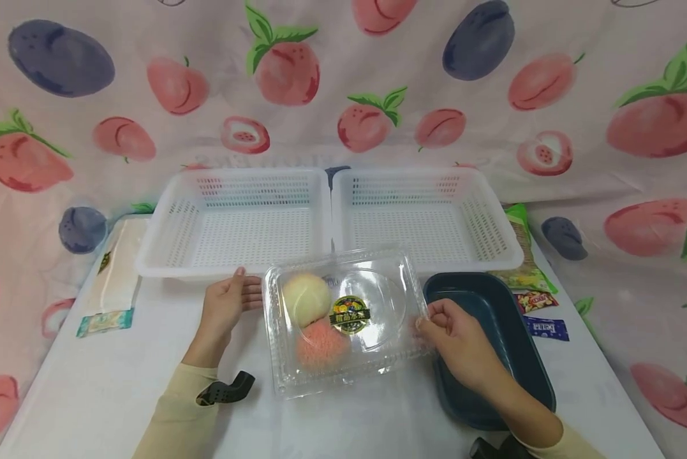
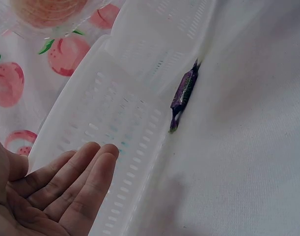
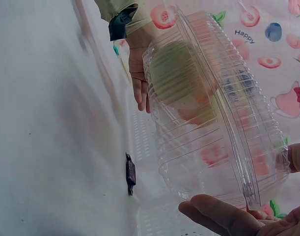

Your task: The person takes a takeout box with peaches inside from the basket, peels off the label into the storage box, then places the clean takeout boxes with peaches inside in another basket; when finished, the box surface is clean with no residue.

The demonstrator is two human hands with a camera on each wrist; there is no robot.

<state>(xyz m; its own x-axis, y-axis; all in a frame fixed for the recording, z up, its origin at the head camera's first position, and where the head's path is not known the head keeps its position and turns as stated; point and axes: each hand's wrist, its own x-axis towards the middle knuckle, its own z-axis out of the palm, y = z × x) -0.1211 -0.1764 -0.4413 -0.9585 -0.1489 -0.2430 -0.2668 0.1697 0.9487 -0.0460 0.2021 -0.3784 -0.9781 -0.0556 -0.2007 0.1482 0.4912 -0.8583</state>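
My right hand (image 1: pixel 464 344) pinches the right edge of a clear plastic clamshell box (image 1: pixel 386 306), thumb above and fingers below. The lid looks closed and bears a round black-and-gold label (image 1: pixel 350 315). Inside, at the box's left end, are a pale yellow round item (image 1: pixel 307 299) and a pink-orange round one (image 1: pixel 322 344). The box is held up over the table, slightly tilted. My left hand (image 1: pixel 225 309) is beside the box's left edge with its fingers straight and palm turned toward it; it holds nothing.
Two white perforated baskets (image 1: pixel 148 255) stand side by side at the back. A dark teal tray (image 1: pixel 541 376) lies under my right forearm. A purple-wrapped candy (image 2: pixel 184 93) lies by the baskets. Packets, including a green bag (image 1: pixel 524 255) and a blue one (image 1: pixel 546 328), flank them.
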